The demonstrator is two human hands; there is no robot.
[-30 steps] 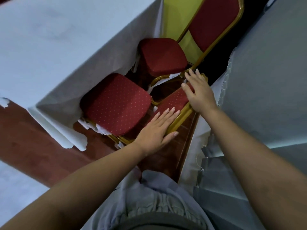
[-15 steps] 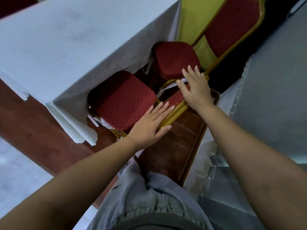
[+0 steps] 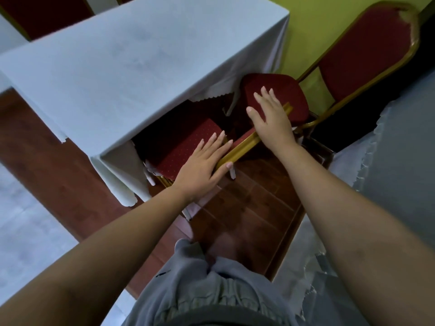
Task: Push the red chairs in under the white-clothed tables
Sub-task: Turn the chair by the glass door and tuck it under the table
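Note:
A red chair with a dotted seat [image 3: 188,144] and a gold-framed back [image 3: 242,144] stands in front of me, its seat mostly under the white-clothed table [image 3: 117,67]. My left hand [image 3: 202,163] lies flat on the left end of the back's top rail, fingers over it and thumb on the near side. My right hand [image 3: 270,116] presses flat on the rail's right end, fingers spread. A second red chair stands beyond it, seat [image 3: 294,92] partly under the table's corner, tall back [image 3: 364,57] sticking out to the right.
Another white-clothed table [image 3: 400,149] hangs close on my right, leaving a narrow aisle of red-brown floor [image 3: 247,220]. A yellow-green wall [image 3: 313,31] closes the far end. My grey trousers [image 3: 211,290] fill the bottom. Pale floor [image 3: 28,220] lies to the left.
The near chair has slid further under the table, so the cloth now hides more of its seat. Both my hands moved forward with its back rail.

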